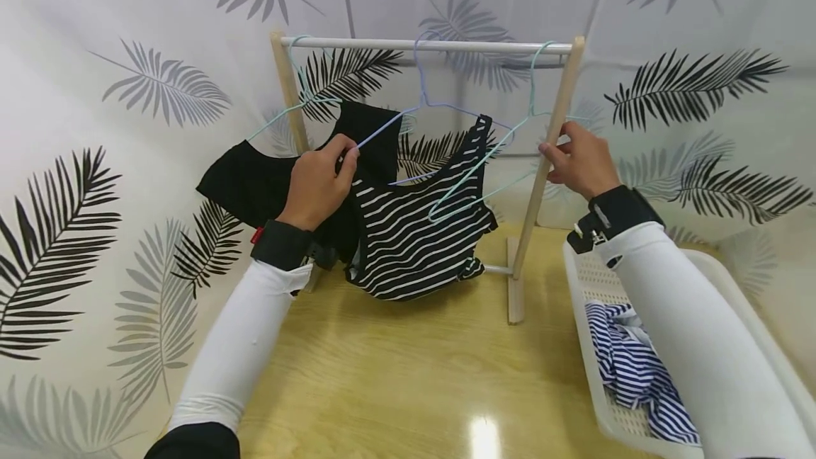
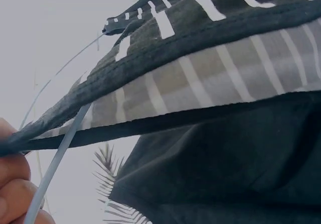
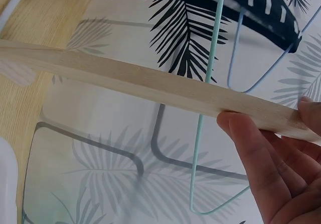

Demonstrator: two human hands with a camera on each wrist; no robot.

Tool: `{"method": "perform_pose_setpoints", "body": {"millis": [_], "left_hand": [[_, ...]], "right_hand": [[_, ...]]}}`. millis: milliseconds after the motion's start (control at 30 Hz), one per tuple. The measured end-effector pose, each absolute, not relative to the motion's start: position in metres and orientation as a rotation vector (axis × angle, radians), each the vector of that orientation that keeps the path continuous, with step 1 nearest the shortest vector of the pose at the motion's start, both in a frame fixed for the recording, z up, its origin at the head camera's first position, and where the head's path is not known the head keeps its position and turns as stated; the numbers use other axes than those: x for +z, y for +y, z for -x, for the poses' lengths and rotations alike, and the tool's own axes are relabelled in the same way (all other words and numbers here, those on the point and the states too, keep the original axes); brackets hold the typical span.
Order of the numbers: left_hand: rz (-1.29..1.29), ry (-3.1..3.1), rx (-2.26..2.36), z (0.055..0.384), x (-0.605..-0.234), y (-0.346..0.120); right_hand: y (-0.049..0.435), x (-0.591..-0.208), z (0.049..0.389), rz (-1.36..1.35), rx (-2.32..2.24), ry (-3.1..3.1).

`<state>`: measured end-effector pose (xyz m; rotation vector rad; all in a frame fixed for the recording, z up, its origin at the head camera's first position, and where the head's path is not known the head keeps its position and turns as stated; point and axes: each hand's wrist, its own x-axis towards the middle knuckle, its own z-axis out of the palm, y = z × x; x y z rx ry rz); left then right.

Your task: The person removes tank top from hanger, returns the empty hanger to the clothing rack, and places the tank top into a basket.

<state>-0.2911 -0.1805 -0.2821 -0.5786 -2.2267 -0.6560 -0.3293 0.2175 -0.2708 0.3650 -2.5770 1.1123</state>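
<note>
A black-and-white striped tank top (image 1: 414, 232) hangs from a purple-blue hanger (image 1: 422, 91) on the rail of a small garment rack (image 1: 382, 43). My left hand (image 1: 321, 183) pinches the top's left shoulder strap beside the hanger's left arm. In the left wrist view the strap (image 2: 55, 116) narrows into my fingers (image 2: 15, 174), and the hanger bar (image 2: 55, 163) crosses below it. The top's other strap lies over the hanger's right arm. My right hand (image 1: 583, 161) grips the rack's right wooden post (image 1: 538, 193), thumb and fingers on either side of it in the right wrist view.
A mint hanger (image 1: 472, 183) without clothing hangs at the rail's right end. On the left, a black garment (image 1: 245, 179) hangs from another mint hanger (image 1: 270, 121). A white basket (image 1: 593, 367) holding blue-and-white striped cloth (image 1: 637, 367) stands right on the wooden table (image 1: 395, 374). Leaf-patterned curtain behind.
</note>
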Motion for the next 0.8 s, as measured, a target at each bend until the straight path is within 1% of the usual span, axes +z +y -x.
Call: {"method": "perform_pose_setpoints", "body": {"millis": [400, 600, 800], "left_hand": [[0.517, -2.191, -0.691, 0.286, -0.265, -0.179], [0.473, -2.154, -0.681, 0.27, -0.26, -0.19], [0.458, -2.087, -0.628, 0.252, -0.255, -0.204]], "right_hand": [[0.219, -0.28, 0.332, -0.347, 1.097, -2.585], [0.214, -0.279, 0.332, -0.336, 1.072, -2.611], [0.219, -0.276, 0.333, -0.331, 1.052, -2.606]]}}
